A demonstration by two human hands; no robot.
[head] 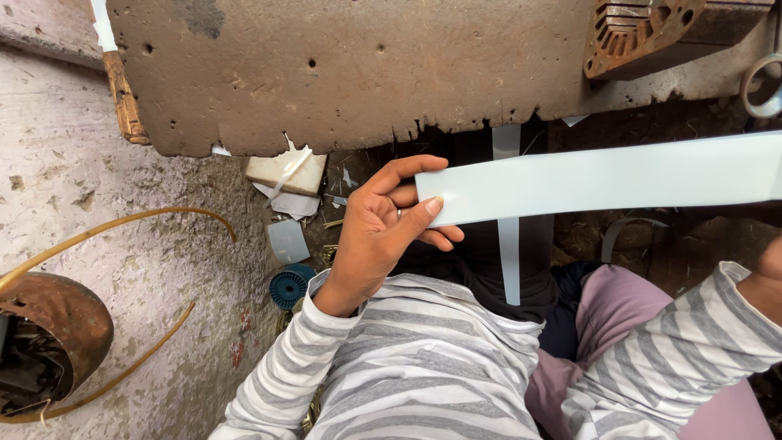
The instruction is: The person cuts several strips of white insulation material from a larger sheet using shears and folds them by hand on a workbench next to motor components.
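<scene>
Head view: the left hand [383, 236] pinches one end of a pale blue strip [603, 179] between thumb and fingers, below the front edge of the worn workbench [342, 73]. The right hand [770, 281] is mostly out of frame; its grip cannot be told. A loose pinch might let the strip slip or crease. One wide strip, one narrow strip [509, 244] beneath, one blue spool [289, 285].

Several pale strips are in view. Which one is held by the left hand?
The wide strip running sideways to the right edge; the left hand pinches its end. The narrow strip hangs vertically, untouched.
</scene>
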